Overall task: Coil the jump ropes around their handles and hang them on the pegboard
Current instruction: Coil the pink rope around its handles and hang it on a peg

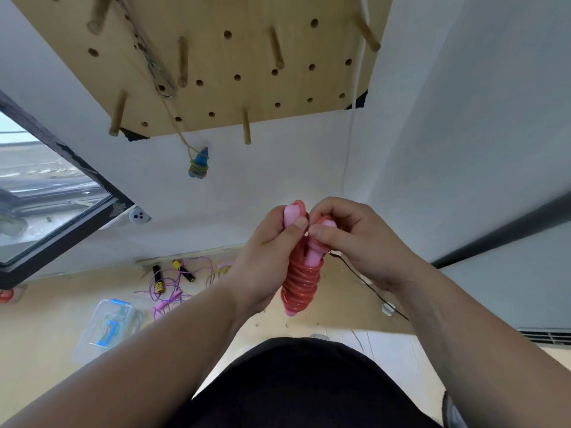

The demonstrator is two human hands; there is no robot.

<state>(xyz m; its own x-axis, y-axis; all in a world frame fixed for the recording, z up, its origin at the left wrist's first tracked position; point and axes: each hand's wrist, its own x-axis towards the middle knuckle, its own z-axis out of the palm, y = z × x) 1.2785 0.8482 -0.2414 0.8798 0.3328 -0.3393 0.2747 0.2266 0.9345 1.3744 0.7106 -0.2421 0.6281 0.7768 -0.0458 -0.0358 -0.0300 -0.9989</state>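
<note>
In the middle of the frame, the left hand [272, 242] gripped the pink handles [312, 257] wrapped in red rope [299, 288] while the right hand [349, 233] pinched the rope's end, which could slip and uncoil before reaching the pegboard [216, 57] above.

Pink handles [292, 215] mostly beneath the red rope coil [301, 282]

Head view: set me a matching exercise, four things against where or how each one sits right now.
1 red rope
2 blue-handled rope
3 purple rope
4 plastic box

A hangs below the pegboard
B lies uncoiled
C coiled, held by left hand and right hand
D has blue latches

Pairs: 1-C, 2-A, 3-B, 4-D
</note>
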